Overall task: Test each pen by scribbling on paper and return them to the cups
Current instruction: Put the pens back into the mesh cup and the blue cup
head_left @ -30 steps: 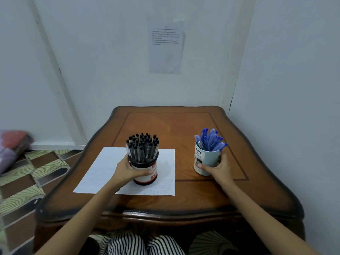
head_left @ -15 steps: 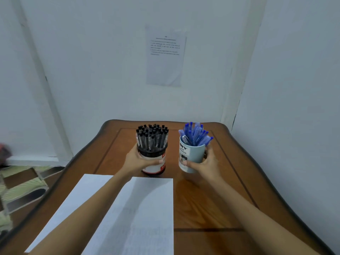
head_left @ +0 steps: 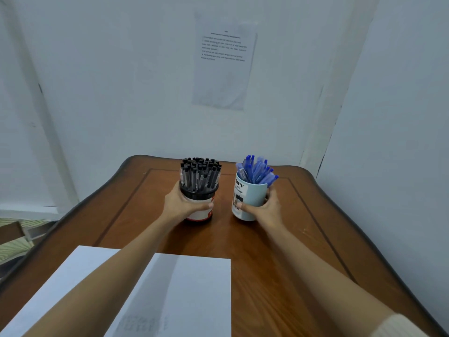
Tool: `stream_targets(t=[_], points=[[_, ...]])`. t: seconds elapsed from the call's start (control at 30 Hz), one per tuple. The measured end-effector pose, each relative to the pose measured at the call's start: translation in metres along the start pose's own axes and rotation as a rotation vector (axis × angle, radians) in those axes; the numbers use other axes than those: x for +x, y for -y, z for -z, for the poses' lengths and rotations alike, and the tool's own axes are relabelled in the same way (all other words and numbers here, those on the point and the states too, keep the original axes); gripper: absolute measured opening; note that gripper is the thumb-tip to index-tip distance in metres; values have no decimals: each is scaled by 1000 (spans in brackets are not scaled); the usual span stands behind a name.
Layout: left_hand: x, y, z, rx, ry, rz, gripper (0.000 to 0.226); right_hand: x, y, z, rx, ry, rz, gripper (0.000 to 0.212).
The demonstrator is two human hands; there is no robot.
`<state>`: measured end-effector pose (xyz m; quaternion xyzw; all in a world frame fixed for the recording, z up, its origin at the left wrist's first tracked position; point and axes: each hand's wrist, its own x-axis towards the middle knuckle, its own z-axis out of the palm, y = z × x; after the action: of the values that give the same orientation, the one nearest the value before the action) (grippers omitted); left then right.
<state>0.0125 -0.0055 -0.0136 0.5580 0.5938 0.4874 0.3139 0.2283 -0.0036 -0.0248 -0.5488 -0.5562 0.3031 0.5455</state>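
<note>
A black-rimmed white and red cup (head_left: 203, 213) full of black pens (head_left: 199, 175) stands at the far middle of the wooden table (head_left: 279, 254). My left hand (head_left: 181, 205) grips it from the left side. Just to its right stands a pale blue cup (head_left: 246, 199) full of blue pens (head_left: 257, 170), and my right hand (head_left: 267, 209) grips that one from the right. A white sheet of paper (head_left: 194, 295) lies on the near left of the table, partly under my left forearm.
White walls close in behind the table and along its right side. A printed notice (head_left: 223, 64) hangs on the back wall. Patterned floor tiles (head_left: 12, 242) show past the table's left edge.
Both hands have carried the cups away from me, off the paper, toward the table's far middle, and brought them closer together. The view has tilted up and forward.
</note>
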Motion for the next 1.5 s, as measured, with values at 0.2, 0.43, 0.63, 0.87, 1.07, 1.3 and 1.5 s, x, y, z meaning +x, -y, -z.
stream_targets(t=[0.2,0.43,0.63,0.87,1.07,1.3,1.5], points=[[0,2,-12,-12,-13,15,93,0,-14,5,-43,34,-21,91],[-27,2,1,114,151,12,93,-22,-26,16,-139,84,-172,106],[-76,7,29,319,183,107,90,-79,-17,25,-520,32,-135,82],[-156,-8,54,425,107,-26,60,-159,9,38,-721,451,451,58],[-231,3,53,834,105,190,59,-200,26,47,-880,522,503,44],[-270,-3,42,875,256,46,53,-243,39,74,-821,216,601,30],[-253,-8,41,788,568,-116,46,-241,42,88,-767,446,376,38]])
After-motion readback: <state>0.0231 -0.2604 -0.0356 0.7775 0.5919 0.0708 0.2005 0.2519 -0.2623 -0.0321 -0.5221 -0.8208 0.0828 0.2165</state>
